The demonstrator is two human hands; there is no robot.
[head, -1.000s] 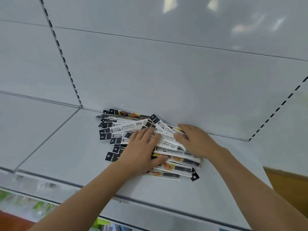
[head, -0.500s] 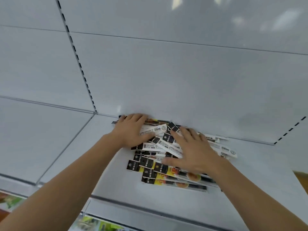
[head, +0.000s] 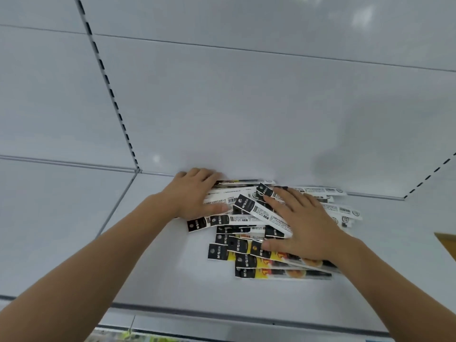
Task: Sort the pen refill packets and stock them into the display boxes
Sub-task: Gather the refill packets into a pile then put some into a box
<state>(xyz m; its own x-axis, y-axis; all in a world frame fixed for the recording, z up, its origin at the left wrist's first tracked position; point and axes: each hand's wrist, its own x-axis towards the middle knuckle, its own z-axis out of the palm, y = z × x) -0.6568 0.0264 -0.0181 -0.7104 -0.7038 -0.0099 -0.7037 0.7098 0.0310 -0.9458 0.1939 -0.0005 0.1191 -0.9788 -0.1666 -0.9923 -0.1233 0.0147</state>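
Pile of pen refill packets (head: 261, 233) sits on the white shelf (head: 172, 280), pushed up against the back panel (head: 246, 107), right of centre. Packets are long, narrow strips with black header cards and a round hang hole. Far ones show white backs with barcodes and fine print; near ones show yellow/orange printed fronts. They overlap and fan out at mixed angles, most running left-right, a few skewed diagonally. Count unclear, too much overlap.

Left hand (head: 195, 193) lies flat on the far-left end of the pile, fingers straight and together, tips at the back panel, thumb laid along a white packet. Not gripping anything.

Right hand (head: 301, 225) lies flat on the middle-right of the pile, fingers spread and straight, pointing far-left, thumb resting on a yellow packet's black header. Also pressing, not gripping. It hides the pile's centre.

Both forearms are bare, coming in from the near edge.

Around: slotted upright (head: 108, 87) runs diagonally down the panel to the shelf's far-left corner; a 2nd slotted strip (head: 429, 176) shows at far right. Shelf front lip (head: 222, 314) near; below it something green-yellow (head: 133, 338), probably stock on a lower shelf, blurred. Brown surface (head: 447, 240) at right edge.
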